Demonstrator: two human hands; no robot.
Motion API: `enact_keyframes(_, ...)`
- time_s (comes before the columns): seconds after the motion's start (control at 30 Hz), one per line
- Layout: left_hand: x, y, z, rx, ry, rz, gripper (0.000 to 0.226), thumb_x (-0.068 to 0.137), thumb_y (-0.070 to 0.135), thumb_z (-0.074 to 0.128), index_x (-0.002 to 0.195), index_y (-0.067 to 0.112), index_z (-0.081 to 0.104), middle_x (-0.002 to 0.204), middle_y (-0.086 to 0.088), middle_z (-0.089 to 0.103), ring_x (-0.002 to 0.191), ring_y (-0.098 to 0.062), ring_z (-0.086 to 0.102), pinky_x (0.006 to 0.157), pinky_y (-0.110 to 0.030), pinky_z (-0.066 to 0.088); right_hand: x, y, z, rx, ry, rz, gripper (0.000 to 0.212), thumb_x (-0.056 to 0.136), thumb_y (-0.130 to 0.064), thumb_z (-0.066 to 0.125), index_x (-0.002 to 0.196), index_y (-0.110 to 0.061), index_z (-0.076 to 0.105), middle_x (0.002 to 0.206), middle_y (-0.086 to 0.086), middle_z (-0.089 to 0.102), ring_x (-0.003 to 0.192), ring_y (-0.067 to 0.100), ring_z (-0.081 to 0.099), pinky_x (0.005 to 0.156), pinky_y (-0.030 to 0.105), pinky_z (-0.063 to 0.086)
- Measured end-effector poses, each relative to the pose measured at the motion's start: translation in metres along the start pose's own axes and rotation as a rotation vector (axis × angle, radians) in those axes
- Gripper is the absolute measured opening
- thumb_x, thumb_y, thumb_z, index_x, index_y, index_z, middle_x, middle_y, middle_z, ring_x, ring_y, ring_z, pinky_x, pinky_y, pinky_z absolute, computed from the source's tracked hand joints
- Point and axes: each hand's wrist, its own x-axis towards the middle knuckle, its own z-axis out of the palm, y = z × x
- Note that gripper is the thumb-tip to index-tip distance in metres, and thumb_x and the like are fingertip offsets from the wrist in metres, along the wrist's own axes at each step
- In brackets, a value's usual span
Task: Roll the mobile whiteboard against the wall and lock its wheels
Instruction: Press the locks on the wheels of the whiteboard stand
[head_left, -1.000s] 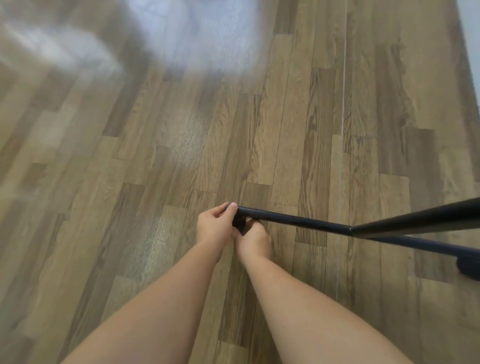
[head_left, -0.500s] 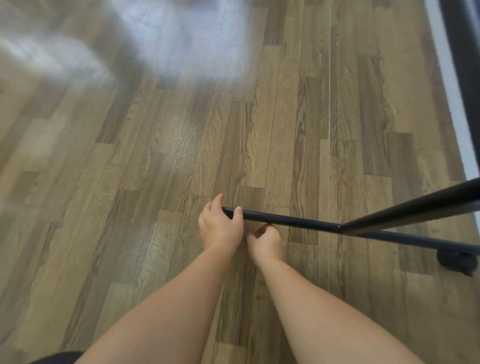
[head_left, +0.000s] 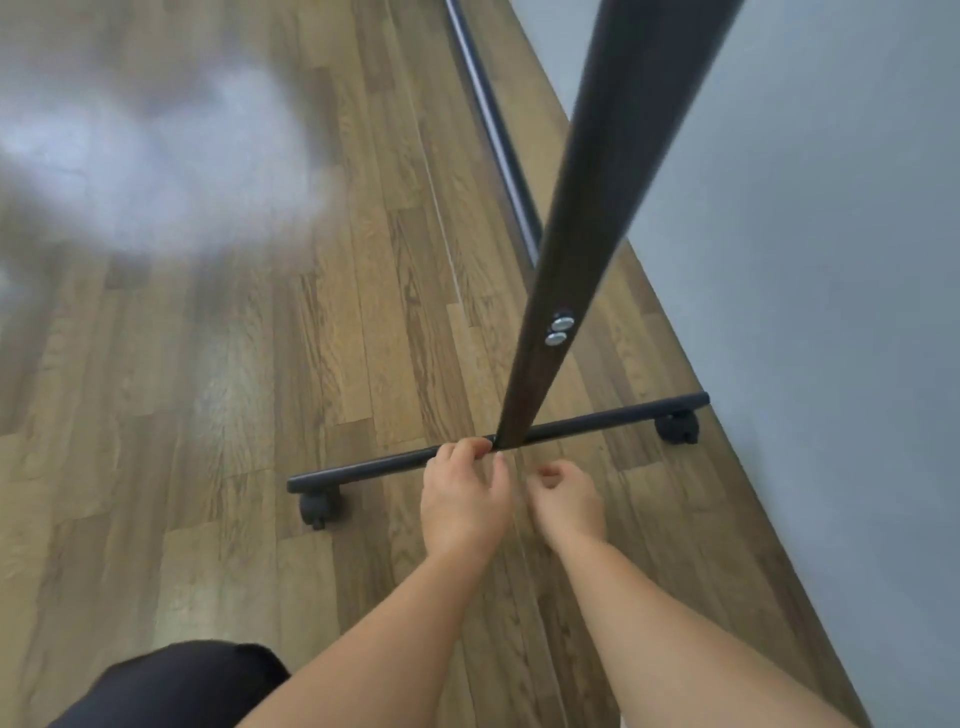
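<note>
The whiteboard's black base bar (head_left: 597, 421) lies across the wood floor, with one caster (head_left: 315, 506) under its left end and another caster (head_left: 675, 427) right by the grey wall (head_left: 805, 260). Its dark upright post (head_left: 587, 208) rises from the bar's middle, with two silver bolts (head_left: 558, 330) low on it. My left hand (head_left: 462, 499) curls its fingers over the bar just left of the post's foot. My right hand (head_left: 566, 501) hovers just below the bar, fingers loosely curled around nothing. I cannot tell whether the casters' locks are set.
A second black rail of the stand (head_left: 493, 130) runs along the wall further back. Bright glare (head_left: 156, 166) lies on the floor at upper left. My knee in black cloth (head_left: 171, 686) shows at the bottom left.
The view has lifted, so the whole base bar, post and wall now show. My left hand went from the bar's end to its middle. My right hand came off the left caster.
</note>
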Motion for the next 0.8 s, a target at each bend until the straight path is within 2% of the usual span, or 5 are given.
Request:
enact_keyframes(0.33, 0.002, 0.061, 0.066, 0.088, -0.262, 0.233, 0.039, 0.103, 0.034, 0.060, 0.141, 0.024, 0.063, 0.137, 0.005, 0.064, 0.122, -0.012, 0.060, 0.090, -0.024, 0.045, 0.052, 0.033, -0.094, 0.023, 0.121, 0.120, 0.067, 0.103, -0.023, 0.058, 0.164, -0.028, 0.030, 0.160, 0.005, 0.047, 0.138, 0.030, 0.051, 0.098, 0.042, 0.050)
enact_keyframes(0.43, 0.012, 0.081, 0.095, 0.145, -0.353, 0.352, 0.051, 0.103, 0.027, 0.057, 0.153, 0.020, 0.053, 0.156, 0.004, 0.052, 0.145, -0.016, 0.044, 0.112, -0.032, 0.040, 0.072, 0.049, -0.115, -0.024, 0.108, 0.158, 0.079, 0.102, -0.019, 0.056, 0.168, -0.032, 0.014, 0.147, 0.008, 0.057, 0.108, 0.026, 0.065, 0.066, 0.032, 0.048)
enact_keyframes(0.53, 0.022, 0.092, 0.117, 0.317, -0.444, 0.451, 0.062, 0.105, 0.026, 0.048, 0.165, 0.019, 0.034, 0.172, 0.002, 0.029, 0.159, -0.021, 0.019, 0.129, -0.042, 0.013, 0.081, 0.062, -0.128, -0.101, 0.075, 0.198, 0.083, 0.103, -0.023, 0.056, 0.168, -0.037, 0.005, 0.128, 0.008, 0.065, 0.065, 0.009, 0.048, 0.051, 0.028, 0.038)
enact_keyframes(0.67, 0.031, 0.099, 0.142, 0.476, -0.530, 0.416, 0.072, 0.102, 0.026, 0.042, 0.169, 0.022, 0.015, 0.177, 0.006, 0.012, 0.162, -0.024, 0.003, 0.126, -0.058, -0.002, 0.089, 0.072, -0.131, -0.147, 0.024, 0.239, 0.083, 0.105, -0.021, 0.053, 0.165, -0.046, 0.001, 0.132, 0.009, 0.064, 0.064, 0.008, 0.049, 0.052, 0.029, 0.042)
enact_keyframes(0.8, 0.030, 0.097, 0.153, 0.570, -0.532, 0.391, 0.075, 0.101, 0.030, 0.043, 0.169, 0.023, 0.012, 0.177, 0.007, 0.007, 0.162, -0.024, -0.002, 0.123, -0.064, -0.005, 0.095, 0.072, -0.130, -0.163, -0.020, 0.242, 0.087, 0.104, -0.015, 0.050, 0.163, -0.053, 0.000, 0.097, 0.002, 0.054, 0.074, 0.017, 0.062, 0.059, 0.033, 0.050)
